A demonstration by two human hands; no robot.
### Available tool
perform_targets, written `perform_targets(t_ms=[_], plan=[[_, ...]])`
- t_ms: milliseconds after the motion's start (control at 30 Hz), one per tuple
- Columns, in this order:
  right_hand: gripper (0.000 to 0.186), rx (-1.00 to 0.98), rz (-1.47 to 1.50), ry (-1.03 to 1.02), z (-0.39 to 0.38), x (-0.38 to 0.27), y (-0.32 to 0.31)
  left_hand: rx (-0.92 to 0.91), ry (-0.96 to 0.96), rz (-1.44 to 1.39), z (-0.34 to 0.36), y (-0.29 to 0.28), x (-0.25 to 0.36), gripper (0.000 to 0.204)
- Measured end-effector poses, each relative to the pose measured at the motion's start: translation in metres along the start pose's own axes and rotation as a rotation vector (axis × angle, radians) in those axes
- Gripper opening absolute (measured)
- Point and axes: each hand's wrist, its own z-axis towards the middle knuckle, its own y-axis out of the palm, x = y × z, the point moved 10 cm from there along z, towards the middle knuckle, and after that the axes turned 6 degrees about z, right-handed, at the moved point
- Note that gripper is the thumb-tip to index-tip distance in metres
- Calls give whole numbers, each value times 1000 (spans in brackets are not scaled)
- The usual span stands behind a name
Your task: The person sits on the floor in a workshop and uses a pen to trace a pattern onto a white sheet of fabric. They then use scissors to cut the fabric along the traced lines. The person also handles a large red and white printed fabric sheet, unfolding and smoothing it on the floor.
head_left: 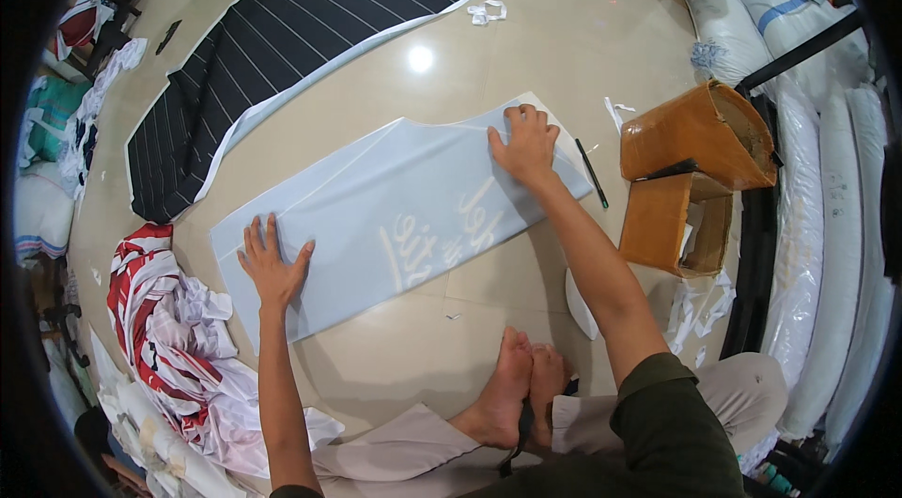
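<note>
A light blue piece of fabric (376,207) with pale lettering lies spread on the floor in front of me, its outline cut in a long panel shape. My left hand (273,263) presses flat on its left end, fingers spread. Near the upper right corner, my right hand (528,143) rests on the fabric with its fingers apart. A whitish layer shows at the edge beneath that corner. Just right of the fabric lies a slim dark pen (591,174), touched by neither hand.
Black striped fabric (282,38) with a white border stretches across the far floor. Crumpled red and white cloth (160,329) lies at left. Two brown cardboard boxes (672,141) stand at right, before wrapped white rolls (799,244). White scraps (486,12) lie around. My bare feet (512,385) are close.
</note>
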Motion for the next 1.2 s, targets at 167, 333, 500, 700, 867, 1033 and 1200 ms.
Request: perform_targets(t_ms=[167,333,500,700,867,1033,1200], plan=[[70,-4,-69,79,-6,21,6,-63,-33,56,-2,9,-7,110],[71,8,-111,6,-6,13,2,-83,-51,67,-4,10,-14,113],[58,-51,98,-457,-25,-82,9,-30,-64,41,-3,7,-25,103],[42,-190,244,-615,-47,-139,32,-47,-187,25,5,10,-38,96],[44,-137,219,-615,-54,-135,18,-39,-216,60,-2,14,-55,95],[45,9,128,-398,-58,-62,-9,-31,-206,95,-5,17,-68,92],[32,63,-85,160,-60,86,-78,-57,-209,158,-4,22,-109,89]])
